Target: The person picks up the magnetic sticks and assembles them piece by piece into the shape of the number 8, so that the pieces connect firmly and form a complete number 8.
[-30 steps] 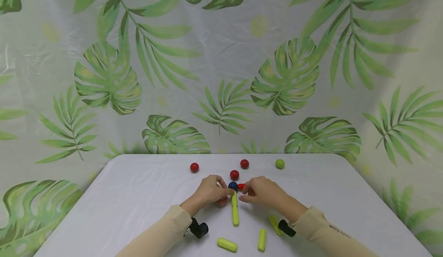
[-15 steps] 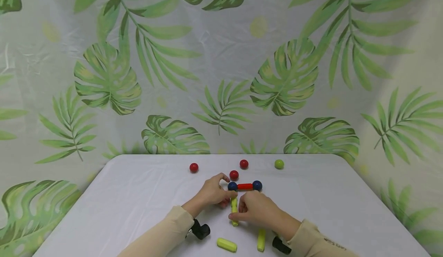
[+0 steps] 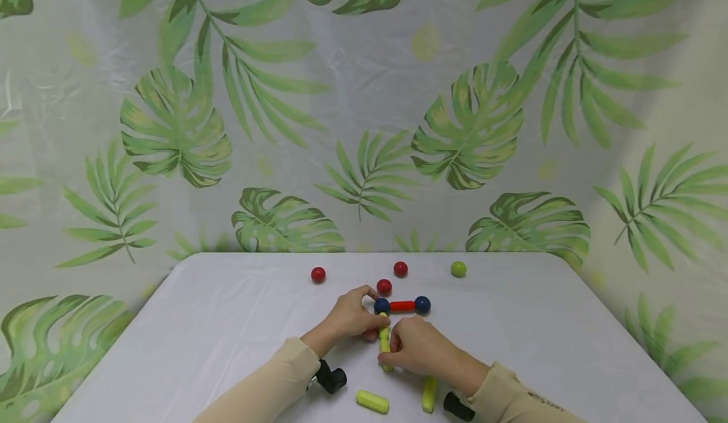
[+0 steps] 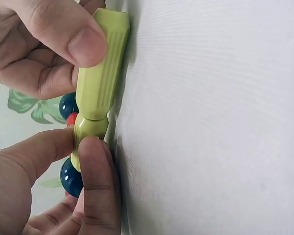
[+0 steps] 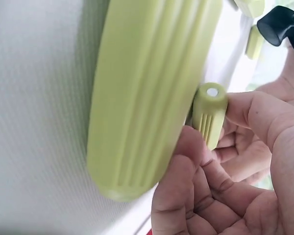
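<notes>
A chain of two yellow-green magnetic rods runs toward the person from a dark blue ball (image 3: 382,306). My left hand (image 3: 348,314) pinches the far rod (image 4: 90,128) beside that ball, between thumb and fingers. My right hand (image 3: 423,347) pinches the near rod (image 4: 104,73) close to its free end, where a silvery dot shows in the right wrist view. The two rods meet end to end. A red rod (image 3: 402,306) links the ball to a second blue ball (image 3: 423,305) on the right. Fingers hide parts of both yellow-green rods.
Red balls (image 3: 383,287) lie behind the chain, with a green ball (image 3: 458,269) at the back right. Loose yellow-green rods (image 3: 372,401) lie near the front; one (image 5: 147,98) fills much of the right wrist view. A leaf-patterned curtain (image 3: 364,107) hangs behind the white table (image 3: 239,296).
My right hand has moved from beside the red rod toward the person and now pinches the near yellow-green rod. The second blue ball has come into view. The left hand has stayed almost in place.
</notes>
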### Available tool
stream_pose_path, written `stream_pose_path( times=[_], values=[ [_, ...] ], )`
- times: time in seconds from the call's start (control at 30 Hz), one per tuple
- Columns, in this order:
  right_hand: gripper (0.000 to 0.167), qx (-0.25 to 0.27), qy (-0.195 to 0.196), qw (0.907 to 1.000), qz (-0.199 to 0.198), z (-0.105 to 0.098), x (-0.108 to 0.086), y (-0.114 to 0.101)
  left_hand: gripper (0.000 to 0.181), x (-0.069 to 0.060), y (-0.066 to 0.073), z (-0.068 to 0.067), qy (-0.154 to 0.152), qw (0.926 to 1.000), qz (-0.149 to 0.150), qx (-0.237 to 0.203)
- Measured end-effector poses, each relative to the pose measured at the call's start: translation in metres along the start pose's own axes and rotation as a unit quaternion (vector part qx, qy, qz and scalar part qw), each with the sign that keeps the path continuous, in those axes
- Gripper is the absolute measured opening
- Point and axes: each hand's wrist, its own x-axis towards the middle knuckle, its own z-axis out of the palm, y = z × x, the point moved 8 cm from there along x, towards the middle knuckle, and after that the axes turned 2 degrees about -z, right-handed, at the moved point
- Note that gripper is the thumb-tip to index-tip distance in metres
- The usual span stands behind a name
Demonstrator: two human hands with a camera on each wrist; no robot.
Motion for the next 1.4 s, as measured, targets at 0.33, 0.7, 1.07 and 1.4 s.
stream_pose_path(
  times=[0.33,0.7,1.07,1.4],
  values=[
    [0.028,0.017,-0.027,0.9995,-0.008,0.005,-0.004,0.002,0.045,-0.001,0.0,0.001,0.004,1.0,-0.003,0.004],
    [0.024,0.02,-0.058,0.9977,-0.027,0.002,-0.014,-0.001,0.044,-0.001,-0.001,0.001,0.0,0.9999,-0.004,-0.01],
    [0.023,0.024,-0.081,0.9949,-0.056,0.002,-0.025,-0.001,0.045,-0.001,0.001,0.0,-0.011,0.9999,-0.004,-0.006],
    [0.022,0.016,-0.089,0.9944,-0.055,0.002,-0.025,0.0,0.042,0.003,0.004,-0.007,0.004,0.9994,0.022,0.027]
  ],
)
